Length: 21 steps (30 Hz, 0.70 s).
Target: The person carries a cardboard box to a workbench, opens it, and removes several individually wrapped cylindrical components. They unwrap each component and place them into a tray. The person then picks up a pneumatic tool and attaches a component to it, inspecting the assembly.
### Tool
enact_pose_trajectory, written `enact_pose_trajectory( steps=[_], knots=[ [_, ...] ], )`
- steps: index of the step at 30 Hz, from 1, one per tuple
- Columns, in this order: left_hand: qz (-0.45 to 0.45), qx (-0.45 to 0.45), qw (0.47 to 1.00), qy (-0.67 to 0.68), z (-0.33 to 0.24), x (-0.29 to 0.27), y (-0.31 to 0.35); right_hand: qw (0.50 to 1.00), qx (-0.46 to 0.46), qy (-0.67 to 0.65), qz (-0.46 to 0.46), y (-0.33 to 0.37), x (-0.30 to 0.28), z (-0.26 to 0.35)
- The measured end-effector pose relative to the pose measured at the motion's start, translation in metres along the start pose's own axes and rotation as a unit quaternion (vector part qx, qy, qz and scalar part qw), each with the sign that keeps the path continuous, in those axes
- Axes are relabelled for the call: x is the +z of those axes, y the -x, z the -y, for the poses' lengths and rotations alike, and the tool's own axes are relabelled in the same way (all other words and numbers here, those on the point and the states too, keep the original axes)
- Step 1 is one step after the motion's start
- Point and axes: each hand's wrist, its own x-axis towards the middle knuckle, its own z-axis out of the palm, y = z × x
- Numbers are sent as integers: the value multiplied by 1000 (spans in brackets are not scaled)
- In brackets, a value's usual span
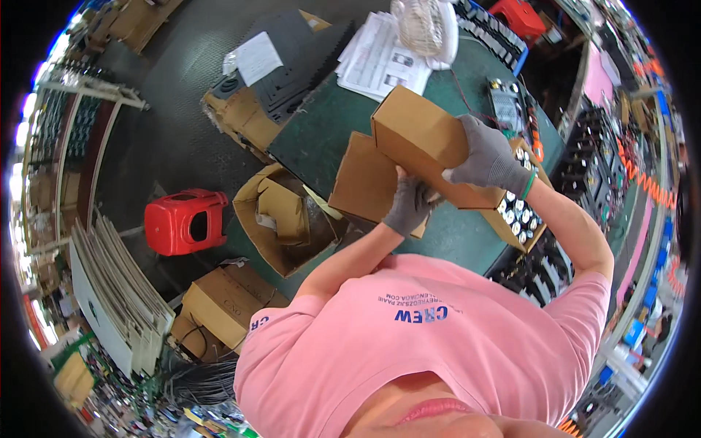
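A long brown cardboard box point(418, 130) is held tilted above the green worktable point(310, 135). My right hand point(488, 157), in a grey glove, grips its right end with the fingers spread over the side. Below it, my left hand point(409, 206), also gloved, has bent fingers against the cardboard at the lower edge. A brown cardboard panel point(359, 179) stands just left of the box; whether it is a flap or a separate box I cannot tell. Partly behind my right wrist, an open carton point(539, 233) holds several round silver-topped parts.
Printed sheets point(372, 62) lie at the table's far edge. An orange-handled tool point(537, 139) rests at the right. An open carton point(252, 212) with cardboard inside stands left of the table, near a red stool point(164, 225). Stacked panels point(109, 299) lean at lower left.
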Motion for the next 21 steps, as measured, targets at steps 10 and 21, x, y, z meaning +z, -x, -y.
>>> enact_pose_trajectory(
  steps=[10, 21],
  knots=[
    [126, -54, 966, -219, 24, 21, 44, 871, 188, -377, -252, 219, 59, 2],
    [234, -312, 650, -652, 122, 37, -24, 412, 311, -721, -462, 329, 270, 54]
  ],
)
